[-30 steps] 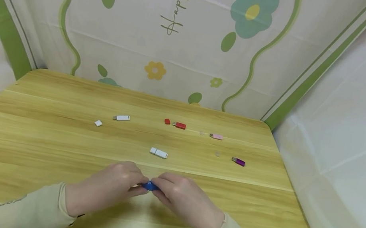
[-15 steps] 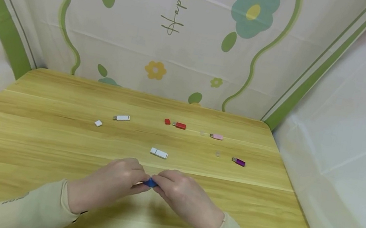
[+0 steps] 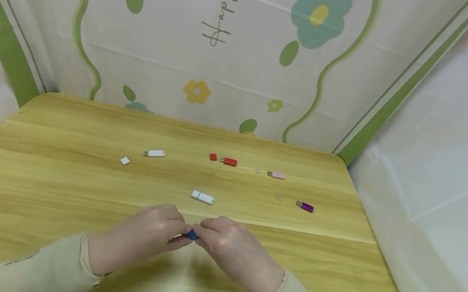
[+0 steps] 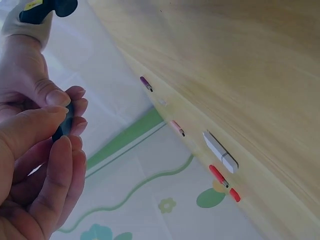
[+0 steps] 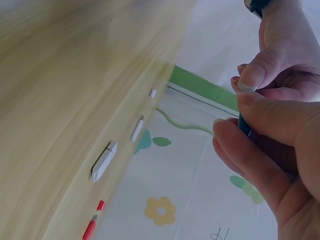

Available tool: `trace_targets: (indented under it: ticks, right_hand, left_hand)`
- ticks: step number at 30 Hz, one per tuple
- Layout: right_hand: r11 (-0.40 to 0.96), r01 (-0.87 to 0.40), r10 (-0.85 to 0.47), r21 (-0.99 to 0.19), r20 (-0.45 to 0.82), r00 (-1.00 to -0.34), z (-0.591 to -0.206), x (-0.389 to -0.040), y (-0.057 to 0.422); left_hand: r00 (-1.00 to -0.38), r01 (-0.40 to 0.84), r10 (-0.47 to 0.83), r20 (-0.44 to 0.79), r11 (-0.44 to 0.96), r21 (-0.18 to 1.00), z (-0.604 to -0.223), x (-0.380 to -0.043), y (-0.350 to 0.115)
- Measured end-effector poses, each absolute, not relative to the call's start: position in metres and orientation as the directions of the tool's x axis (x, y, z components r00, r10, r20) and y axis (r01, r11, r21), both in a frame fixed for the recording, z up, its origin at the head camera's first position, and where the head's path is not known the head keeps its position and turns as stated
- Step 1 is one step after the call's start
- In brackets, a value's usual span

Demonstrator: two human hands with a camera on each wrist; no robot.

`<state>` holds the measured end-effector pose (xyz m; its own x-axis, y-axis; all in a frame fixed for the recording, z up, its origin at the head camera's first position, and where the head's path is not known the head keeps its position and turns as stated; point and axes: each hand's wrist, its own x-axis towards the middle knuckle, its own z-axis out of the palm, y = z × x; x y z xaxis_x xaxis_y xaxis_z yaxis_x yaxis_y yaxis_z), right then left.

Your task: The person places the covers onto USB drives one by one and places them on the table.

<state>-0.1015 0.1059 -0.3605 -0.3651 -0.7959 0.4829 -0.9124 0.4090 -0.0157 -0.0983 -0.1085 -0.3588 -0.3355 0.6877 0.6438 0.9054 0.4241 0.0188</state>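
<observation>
Close over the near part of the table, both hands pinch one small blue USB stick, mostly hidden by fingers. My left hand grips its left end between thumb and fingers, and my right hand its right end. In the left wrist view, the dark blue body of the stick shows between the fingertips. From the right wrist, only a short piece of the blue stick appears below the thumb. A capped white USB stick lies on the wood just beyond the hands.
Farther back on the table lie an uncapped white stick, its white cap, a red stick and its red cap. Right of these are a pink stick, a purple stick and clear caps.
Both hands have risen slightly and keep hold of the blue USB stick, and a little less of its blue shows between the fingers. The other sticks and caps stay put.
</observation>
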Motion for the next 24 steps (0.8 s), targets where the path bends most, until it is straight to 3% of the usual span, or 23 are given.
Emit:
trace_targets:
  ticks: [10, 13, 19, 24]
  right_hand:
    - [0.375, -0.927, -0.811, -0.004, 0.482, -0.331, -0.363, -0.106, 0.107]
    - [0.388, -0.92, -0.805, -0.048, 0.468, -0.364, -0.365, -0.108, 0.109]
    - [0.436, -0.866, -0.748, -0.244, 0.437, -0.499, -0.368, -0.113, 0.114]
    - [0.449, -0.836, -0.718, -0.315, 0.429, -0.548, -0.369, -0.116, 0.12]
  left_hand:
    - [-0.302, 0.91, 0.699, 0.648, 0.415, -0.023, -0.367, -0.103, -0.106]
    - [-0.337, 0.902, 0.686, 0.644, 0.431, 0.013, -0.372, -0.106, -0.103]
    - [-0.45, 0.874, 0.68, 0.579, 0.469, 0.128, -0.374, -0.111, -0.1]
    - [-0.509, 0.853, 0.687, 0.518, 0.485, 0.194, -0.374, -0.116, -0.097]
